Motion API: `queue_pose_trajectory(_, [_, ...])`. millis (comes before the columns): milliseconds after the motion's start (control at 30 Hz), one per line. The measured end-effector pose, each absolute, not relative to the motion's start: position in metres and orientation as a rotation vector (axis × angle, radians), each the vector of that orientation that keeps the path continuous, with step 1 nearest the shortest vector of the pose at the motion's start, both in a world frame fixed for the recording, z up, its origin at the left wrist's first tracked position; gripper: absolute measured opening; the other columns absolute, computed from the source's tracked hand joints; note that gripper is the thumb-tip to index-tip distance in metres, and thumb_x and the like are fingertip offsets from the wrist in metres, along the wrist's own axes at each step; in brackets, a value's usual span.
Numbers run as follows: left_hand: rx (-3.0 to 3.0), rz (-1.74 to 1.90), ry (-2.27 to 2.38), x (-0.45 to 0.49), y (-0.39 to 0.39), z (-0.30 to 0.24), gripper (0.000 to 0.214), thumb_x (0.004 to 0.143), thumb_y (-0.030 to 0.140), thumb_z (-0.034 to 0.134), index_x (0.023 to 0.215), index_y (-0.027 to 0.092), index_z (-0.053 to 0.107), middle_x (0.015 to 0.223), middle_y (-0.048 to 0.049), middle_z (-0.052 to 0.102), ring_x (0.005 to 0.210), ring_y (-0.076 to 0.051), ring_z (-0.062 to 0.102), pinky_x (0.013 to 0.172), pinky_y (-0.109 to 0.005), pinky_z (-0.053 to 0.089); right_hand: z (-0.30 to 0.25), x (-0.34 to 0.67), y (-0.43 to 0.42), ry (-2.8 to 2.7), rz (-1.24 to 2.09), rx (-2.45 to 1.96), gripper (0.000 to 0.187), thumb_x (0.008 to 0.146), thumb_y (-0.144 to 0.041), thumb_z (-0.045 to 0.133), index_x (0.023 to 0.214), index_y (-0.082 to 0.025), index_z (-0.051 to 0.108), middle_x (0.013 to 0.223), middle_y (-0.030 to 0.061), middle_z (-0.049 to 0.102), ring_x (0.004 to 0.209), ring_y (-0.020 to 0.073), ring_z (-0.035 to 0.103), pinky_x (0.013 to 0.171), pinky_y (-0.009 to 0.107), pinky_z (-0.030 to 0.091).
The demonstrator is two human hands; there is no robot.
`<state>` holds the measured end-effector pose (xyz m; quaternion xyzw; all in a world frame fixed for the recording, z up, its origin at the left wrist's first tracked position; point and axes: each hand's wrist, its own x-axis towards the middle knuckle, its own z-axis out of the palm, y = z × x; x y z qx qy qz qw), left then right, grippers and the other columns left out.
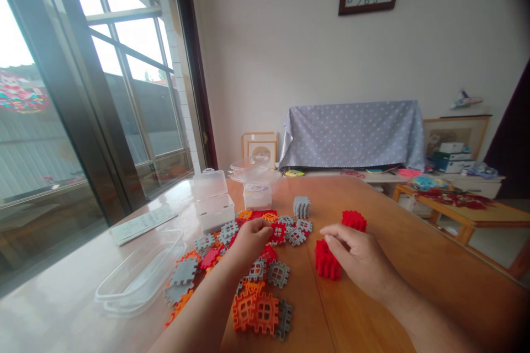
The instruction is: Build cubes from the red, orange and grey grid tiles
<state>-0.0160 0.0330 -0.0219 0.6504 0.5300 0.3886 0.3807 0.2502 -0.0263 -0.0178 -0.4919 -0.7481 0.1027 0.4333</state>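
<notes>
Over the pile of toothed plastic building tiles, my left hand (pixel 254 236) has its fingers closed in a pinch. Its fingertips meet the edge of a red window tile (pixel 277 233). Just behind a red stack of tiles (pixel 327 260) is my right hand (pixel 358 253), thumb and forefinger slightly apart, nothing visible between them. A second red stack (pixel 354 220) stands farther back. Beyond the pile is a grey stack (pixel 302 207). Grey window tiles (pixel 278 273) and orange window tiles (pixel 265 312) lie loose near my left forearm.
A clear plastic tub (pixel 141 276) sits at left, with a printed sheet (pixel 143 224) behind it. An open white box (pixel 216 214) and a lidded container (pixel 257 197) stand at the back of the wooden table (pixel 372 303). A low side table (pixel 476 212) is at right.
</notes>
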Motion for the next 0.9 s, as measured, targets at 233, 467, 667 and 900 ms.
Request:
queue_pose_trajectory(233, [1.193, 1.005, 0.976, -0.002, 0.017, -0.012, 0.032, 0.073, 0.041, 0.074, 0.078, 0.017, 0.053, 0.066, 0.001, 0.06, 0.061, -0.011, 0.06, 0.057, -0.021, 0.041, -0.019, 0.247, -0.026, -1.879, 0.281, -1.188, 0.027, 0.093, -0.034, 0.051, 0.113, -0.025, 0.068, 0.089, 0.0036, 0.071, 0.079, 0.0184, 0.067, 0.075, 0.03, 0.054])
queue_pose_trajectory(467, [1.08, 0.858, 0.813, 0.016, 0.001, -0.006, 0.029, 0.073, 0.032, 0.076, 0.088, 0.016, 0.057, 0.07, -0.0035, 0.069, 0.063, -0.012, 0.066, 0.061, -0.021, 0.048, -0.019, 0.238, -0.03, -1.955, 0.288, -1.13, 0.061, 0.081, -0.028, 0.068, 0.139, -0.029, 0.049, 0.126, 0.0085, 0.061, 0.111, 0.0247, 0.062, 0.096, 0.04, 0.053])
queue_pose_trajectory(667, [1.056, 0.819, 0.824, 0.024, -0.006, -0.003, 0.028, 0.071, 0.027, 0.075, 0.088, 0.017, 0.055, 0.073, -0.0053, 0.071, 0.07, -0.016, 0.071, 0.064, -0.023, 0.05, -0.022, 0.238, -0.028, -1.899, 0.256, -1.149, 0.049, 0.086, -0.024, 0.061, 0.134, -0.028, 0.052, 0.111, 0.0068, 0.064, 0.099, 0.0212, 0.063, 0.088, 0.036, 0.055])
queue_pose_trajectory(900, [1.019, 0.832, 0.787, 0.032, -0.01, -0.004, 0.034, 0.067, 0.022, 0.08, 0.088, 0.018, 0.053, 0.074, -0.002, 0.069, 0.069, -0.014, 0.069, 0.065, -0.023, 0.052, -0.014, 0.237, -0.033, -1.983, 0.228, -1.129, 0.047, 0.082, -0.036, 0.072, 0.127, -0.027, 0.06, 0.113, 0.0071, 0.062, 0.104, 0.0238, 0.062, 0.09, 0.035, 0.053])
